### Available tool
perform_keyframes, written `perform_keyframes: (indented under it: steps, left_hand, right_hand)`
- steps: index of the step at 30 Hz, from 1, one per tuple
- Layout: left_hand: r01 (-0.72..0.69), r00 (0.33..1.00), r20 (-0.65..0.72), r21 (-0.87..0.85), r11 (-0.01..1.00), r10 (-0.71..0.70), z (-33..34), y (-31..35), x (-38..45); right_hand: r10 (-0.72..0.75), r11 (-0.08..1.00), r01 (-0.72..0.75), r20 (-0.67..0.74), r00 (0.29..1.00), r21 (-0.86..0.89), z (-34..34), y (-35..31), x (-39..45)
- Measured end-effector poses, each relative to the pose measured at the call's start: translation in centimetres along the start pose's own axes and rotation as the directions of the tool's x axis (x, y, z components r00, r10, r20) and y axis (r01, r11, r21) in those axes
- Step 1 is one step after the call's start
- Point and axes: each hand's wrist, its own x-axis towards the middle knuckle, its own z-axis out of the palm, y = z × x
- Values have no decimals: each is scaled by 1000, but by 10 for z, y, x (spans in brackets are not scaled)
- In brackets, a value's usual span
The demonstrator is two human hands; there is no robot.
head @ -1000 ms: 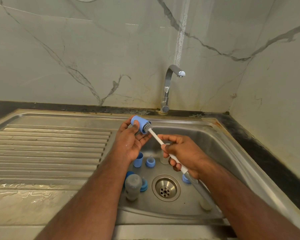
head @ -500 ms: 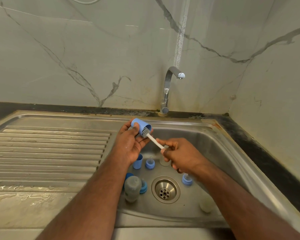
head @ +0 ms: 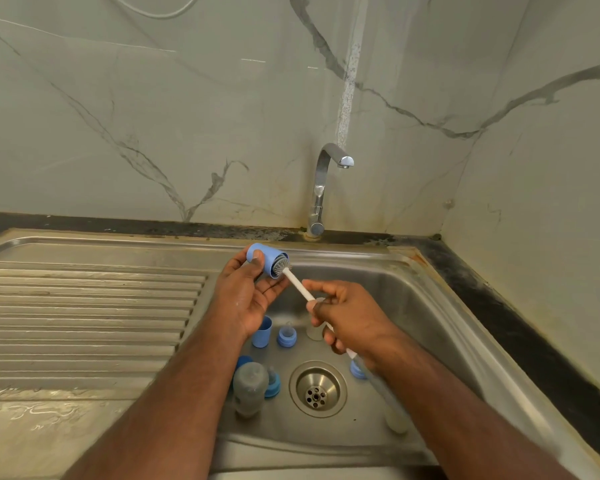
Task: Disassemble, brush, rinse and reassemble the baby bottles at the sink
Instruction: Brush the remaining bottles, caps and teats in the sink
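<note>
While my left hand (head: 248,296) grips the blue cap (head: 265,264) over the sink's (head: 440,317) far rim, my right hand (head: 343,317), fingers curled round the handle, has pushed the brush (head: 280,265) deeper inside, so scrubbing is underway.

The cap (head: 264,264) in my left hand (head: 246,299) is pale blue; the brush (head: 300,284) entering it has grey bristles and a white handle. Below it, blue collars and a frosted grey bottle (head: 250,386) lie on steel-grey sink (head: 430,327).
</note>
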Motion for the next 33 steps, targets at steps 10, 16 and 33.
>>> perform_keyframes:
  steps: [10, 16, 33]
  left_hand:
    - [-18, 999, -28, 12, 1000, 18, -2, 1, 1]
    - [-47, 998, -30, 42, 998, 48, 0, 0, 1]
    - [-51, 998, -47, 23, 998, 52, -6, 5, 0]
  right_hand:
    - [-193, 853, 145, -46, 980, -501, -1, 0, -1]
    - [-311, 558, 157, -30, 950, -815, 4, 4, 3]
    - [-81, 967, 92, 56, 995, -237, -7, 2, 1]
